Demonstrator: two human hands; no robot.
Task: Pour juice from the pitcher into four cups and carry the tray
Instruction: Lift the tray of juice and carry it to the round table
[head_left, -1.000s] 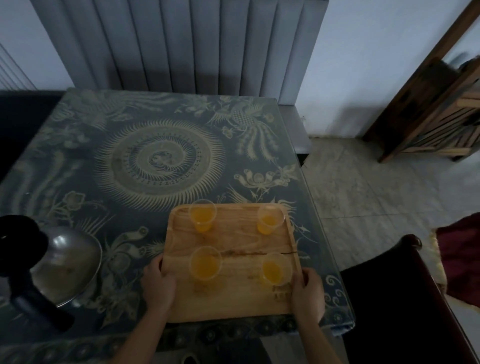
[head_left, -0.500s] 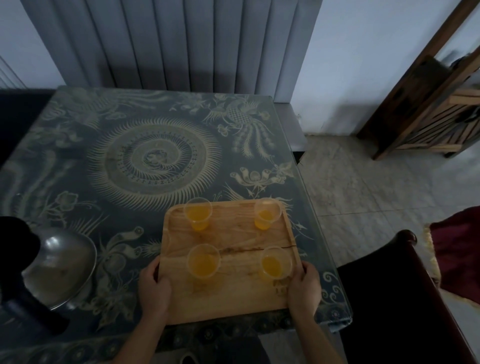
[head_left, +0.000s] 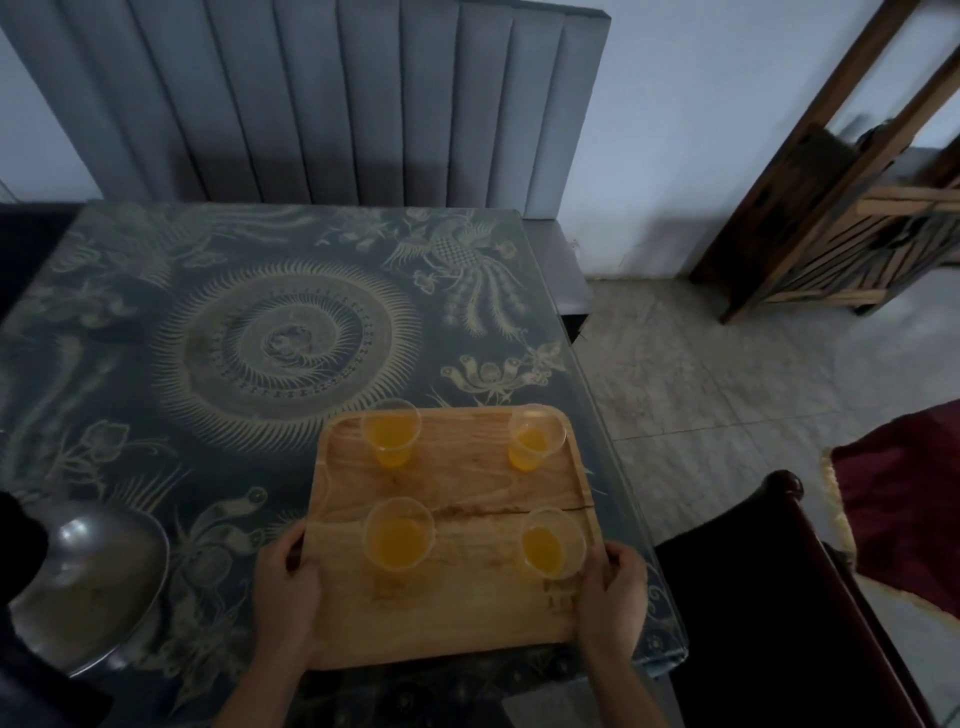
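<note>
Both hands, left (head_left: 288, 582) and right (head_left: 613, 592), still grasp the square wooden tray (head_left: 467, 488) at 9 and 3 o'clock. The four clear plastic cups of orange juice (head_left: 399, 535) are full, and the tray has barely shifted on the patterned table (head_left: 208, 312), so carrying is about to start.

I read this as a home dining corner. My landmark is the glass-topped table with a dark blue cloth printed in pale gold phoenix and sunburst patterns (head_left: 249, 332). Behind it stands a grey channel-padded upholstered bench back (head_left: 332, 98) against a plain white wall (head_left: 691, 130). To its right lies pale marbled tile flooring (head_left: 691, 395), then a dark slatted wooden rack (head_left: 852, 244) and a maroon gold-fringed rug (head_left: 914, 493). A dark carved wooden chair (head_left: 800, 597) sits at its near right corner.
</note>
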